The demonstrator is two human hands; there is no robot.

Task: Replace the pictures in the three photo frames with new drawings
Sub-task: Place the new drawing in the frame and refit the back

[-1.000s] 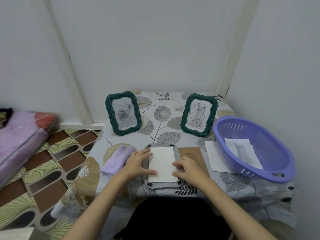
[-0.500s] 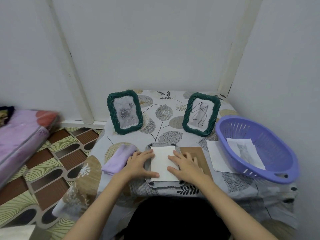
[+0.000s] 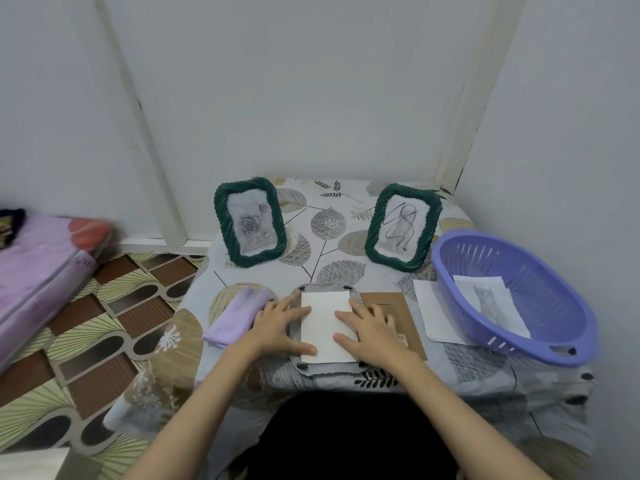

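Observation:
A photo frame (image 3: 323,369) lies face down at the table's front edge, with a white sheet (image 3: 323,313) laid blank side up in its back. My left hand (image 3: 277,327) lies flat on the sheet's left edge and the frame. My right hand (image 3: 372,329) presses flat on the sheet's right side. A brown backing board (image 3: 405,303) lies just right of the frame, partly under my right hand. Two green frames stand at the back: the left frame (image 3: 250,221) shows a rose picture, the right frame (image 3: 403,226) a line drawing.
A purple basket (image 3: 554,337) at the right holds a cat drawing (image 3: 490,304). Another white sheet (image 3: 429,313) lies beside it. A folded lilac cloth (image 3: 235,315) lies left of my left hand. The wall is close behind, and a mattress (image 3: 38,268) lies on the floor at left.
My right hand has slid from the frame's right edge onto the white sheet and spread flat. My left hand has stayed on the left edge. The camera tilted slightly.

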